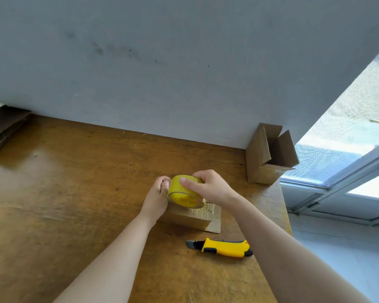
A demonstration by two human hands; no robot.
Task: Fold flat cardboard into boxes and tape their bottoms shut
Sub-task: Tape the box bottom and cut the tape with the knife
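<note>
Grey wall (162, 62), scuffed, is running along the far side of the room; a window (348, 127) is letting in daylight on the right.

Wooden table (74, 193), worn brown top, is taking up the near half of the view.

Finished box (269, 154) is standing in the far right corner against the wall, its flaps hanging open.

Stack of flat cardboard (2, 125) is lying at the far left edge.

Box in work (190, 217) is lying on the table near the middle, directly beneath both hands, its long axis running left to right; one flap is sticking out flat on its right side.

Right hand (210, 185) is gripping the tape roll (184, 191), thumb laid across the side and fingers curled over the far top.

Left hand (157, 197) is pinching at the roll's left rim with bunched fingers, probably working the free end loose; the end itself is too small to see.

Tape roll, yellow, is hovering just above the box's left part, so the strip would be pulling rightward along the long axis.

Utility knife (223, 248), yellow, is lying near of the box, blade pointing left, closer to the right hand.
</note>
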